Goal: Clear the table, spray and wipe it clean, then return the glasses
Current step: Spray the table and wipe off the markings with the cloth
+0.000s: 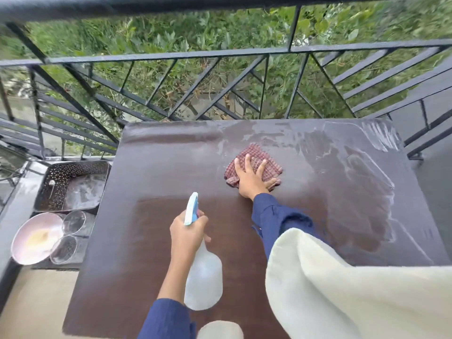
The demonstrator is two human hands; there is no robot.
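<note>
The dark brown table [151, 172] fills the middle of the view, with wet streaks over its far and right parts. My right hand [249, 177] lies flat, fingers spread, on a red checked cloth [266, 162] pressed against the tabletop past the centre. My left hand [188, 233] grips the neck of a clear spray bottle [203, 280] with a blue and white nozzle, held above the near part of the table. Two empty glasses [73, 222] [64, 249] stand to the left of the table on a lower surface.
Beside the glasses sit a pink bowl [34, 241] and a patterned metal tray [73, 184]. A black metal railing [220, 55] runs close behind the table, with greenery beyond. A cream shawl [354, 297] hangs over the table's near right corner.
</note>
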